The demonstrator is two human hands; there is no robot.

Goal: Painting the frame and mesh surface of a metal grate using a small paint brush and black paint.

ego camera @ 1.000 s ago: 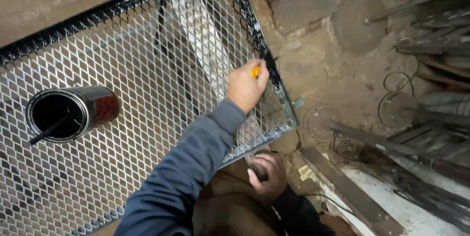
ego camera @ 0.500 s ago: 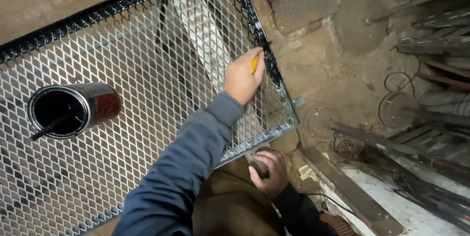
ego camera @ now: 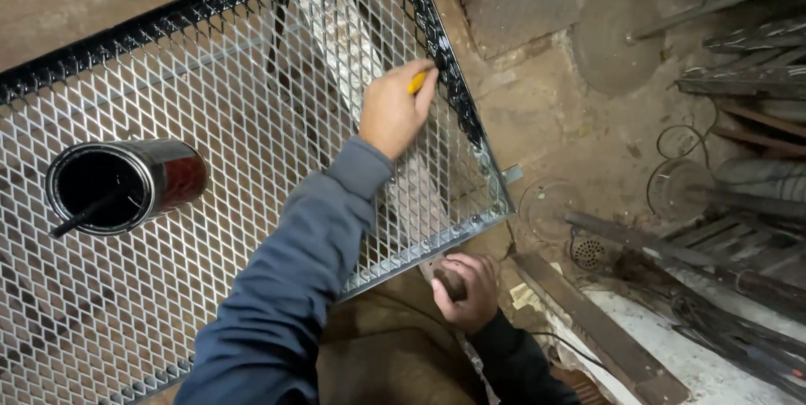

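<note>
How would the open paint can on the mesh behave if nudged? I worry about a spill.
The paint can stands on springy-looking expanded mesh, so a nudge would probably rock it. Its dark contents look fairly high, so it is likely heavy and slow to tip. With no lid and a stick leaning inside, any tilt could slop paint through the mesh.

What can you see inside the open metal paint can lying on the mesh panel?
Inside the open metal paint can, black paint coats the walls and a dark stick handle leans out. The stick's lower end is hidden.
</note>
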